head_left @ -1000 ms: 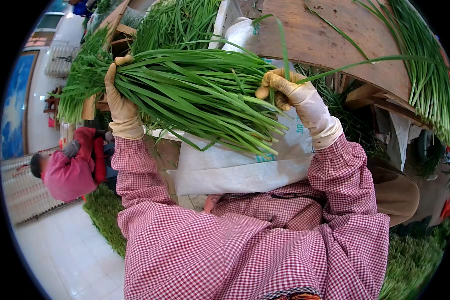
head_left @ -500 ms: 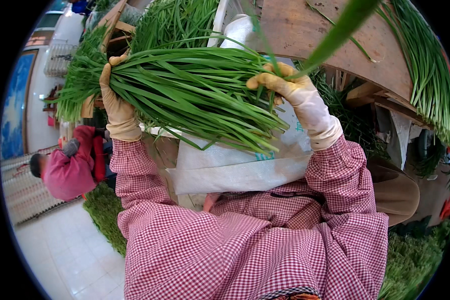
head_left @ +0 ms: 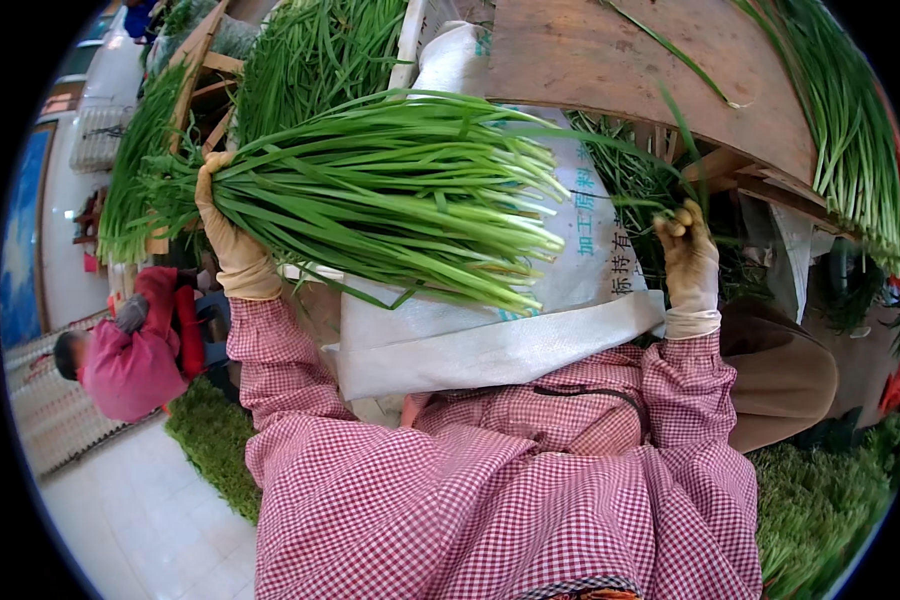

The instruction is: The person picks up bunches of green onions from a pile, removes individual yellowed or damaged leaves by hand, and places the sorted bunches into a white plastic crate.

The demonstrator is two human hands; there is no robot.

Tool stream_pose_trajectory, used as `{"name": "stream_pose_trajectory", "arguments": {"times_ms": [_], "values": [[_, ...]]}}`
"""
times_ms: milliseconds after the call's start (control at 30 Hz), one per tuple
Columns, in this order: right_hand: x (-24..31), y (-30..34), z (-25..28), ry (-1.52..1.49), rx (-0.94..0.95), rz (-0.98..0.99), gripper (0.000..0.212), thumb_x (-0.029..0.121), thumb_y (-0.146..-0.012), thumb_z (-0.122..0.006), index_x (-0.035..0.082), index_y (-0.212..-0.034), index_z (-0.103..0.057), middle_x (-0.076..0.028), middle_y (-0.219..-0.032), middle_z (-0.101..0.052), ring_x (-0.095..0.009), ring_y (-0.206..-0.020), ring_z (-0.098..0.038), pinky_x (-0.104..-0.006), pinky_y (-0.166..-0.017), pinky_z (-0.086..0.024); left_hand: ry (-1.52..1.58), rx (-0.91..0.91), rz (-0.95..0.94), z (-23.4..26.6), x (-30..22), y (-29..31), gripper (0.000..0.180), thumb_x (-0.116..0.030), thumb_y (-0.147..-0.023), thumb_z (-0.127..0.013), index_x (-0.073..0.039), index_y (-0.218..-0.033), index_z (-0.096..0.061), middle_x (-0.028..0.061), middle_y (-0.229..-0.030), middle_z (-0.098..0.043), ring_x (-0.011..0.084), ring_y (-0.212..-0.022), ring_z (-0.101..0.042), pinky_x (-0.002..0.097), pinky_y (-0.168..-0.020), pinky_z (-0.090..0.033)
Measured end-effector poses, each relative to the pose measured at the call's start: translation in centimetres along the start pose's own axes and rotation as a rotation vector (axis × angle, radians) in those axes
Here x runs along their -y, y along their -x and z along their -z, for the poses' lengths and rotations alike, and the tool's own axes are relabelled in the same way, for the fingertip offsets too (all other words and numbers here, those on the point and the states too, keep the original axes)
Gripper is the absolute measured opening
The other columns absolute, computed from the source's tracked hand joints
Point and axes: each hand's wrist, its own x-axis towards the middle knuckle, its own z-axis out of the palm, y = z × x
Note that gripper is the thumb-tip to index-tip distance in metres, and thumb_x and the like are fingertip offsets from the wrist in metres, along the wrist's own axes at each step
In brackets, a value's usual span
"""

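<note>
My left hand (head_left: 232, 232), in a pale glove, is closed around the leafy part of a big bunch of garlic chives (head_left: 390, 190). Its pale cut stems fan out toward the right, above a white woven sack (head_left: 470, 345) across my lap. Off to the right, apart from the bunch, my gloved right hand (head_left: 690, 262) has its fingers curled on a few loose chive leaves (head_left: 686, 140). One long leaf stretches between the bunch and that hand.
A wooden board (head_left: 650, 60) lies ahead, with more chives (head_left: 860, 140) heaped at its right end. Another pile of chives (head_left: 320, 60) stands at the far left. A person in a pink top (head_left: 130, 365) sits to the left. Loose greens (head_left: 625, 165) hang below the board.
My right hand has moved from the stem end of the bunch rightward and down, pulling loose leaves away. The stem ends now show. My left hand keeps its hold, slightly lower.
</note>
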Motion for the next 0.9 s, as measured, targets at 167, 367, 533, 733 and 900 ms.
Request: {"name": "stream_pose_trajectory", "arguments": {"times_ms": [167, 367, 533, 733, 900], "values": [[-0.6, 1.9, -6.3, 0.280, 0.222, -0.349, 0.039, 0.030, -0.086, -0.056, 0.002, -0.113, -0.051, -0.006, -0.099, -0.058, -0.018, -0.094, -0.056, -0.0340, -0.085, -0.044, -0.139, -0.019, -0.082, -0.8, 1.2, 1.0, 0.019, -0.023, -0.089, -0.048, -0.006, -0.096, -0.054, 0.0023, -0.095, -0.055, 0.0161, -0.093, -0.053, 0.0334, -0.090, -0.041], [-1.7, -0.9, -11.6, 0.557, 0.507, -0.437, 0.046, 0.033, -0.084, -0.057, -0.002, -0.113, -0.052, -0.006, -0.101, -0.059, -0.014, -0.091, -0.053, -0.0272, -0.084, -0.040, -0.015, 0.107, -0.150, -2.5, 0.7, 0.7, 0.020, -0.019, -0.091, -0.041, -0.005, -0.099, -0.052, 0.0043, -0.100, -0.049, 0.0161, -0.095, -0.050, 0.0335, -0.092, -0.039], [-0.5, -1.7, -12.0, 0.351, 0.691, -0.464, 0.051, 0.036, -0.080, -0.063, 0.000, -0.114, -0.052, -0.003, -0.093, -0.059, -0.013, -0.082, -0.052, -0.0264, -0.074, -0.041, -0.773, 0.216, -0.514, -6.1, -1.0, 0.0, 0.024, -0.022, -0.092, -0.033, -0.005, -0.101, -0.049, 0.0073, -0.096, -0.045, 0.0197, -0.098, -0.047, 0.0411, -0.100, -0.034], [-0.5, -1.2, -12.8, 0.087, 0.736, -0.380, 0.033, 0.030, -0.082, -0.061, 0.006, -0.104, -0.057, -0.001, -0.088, -0.059, -0.008, -0.076, -0.052, -0.0213, -0.065, -0.043, -0.665, 0.407, -0.447, -11.7, -3.4, -2.9, 0.025, -0.020, -0.093, -0.033, -0.005, -0.102, -0.050, 0.0061, -0.098, -0.047, 0.0180, -0.099, -0.047, 0.0394, -0.101, -0.033], [1.4, -1.4, -12.5, -0.191, 0.778, -0.217, 0.031, 0.027, -0.085, -0.056, 0.006, -0.108, -0.054, -0.005, -0.088, -0.060, -0.010, -0.068, -0.056, -0.0213, -0.058, -0.046, -0.516, 0.293, -0.418, -14.1, -3.7, -4.9, 0.026, -0.019, -0.092, -0.037, 0.000, -0.099, -0.054, 0.0068, -0.104, -0.052, 0.0195, -0.095, -0.053, 0.0335, -0.093, -0.042]]}}
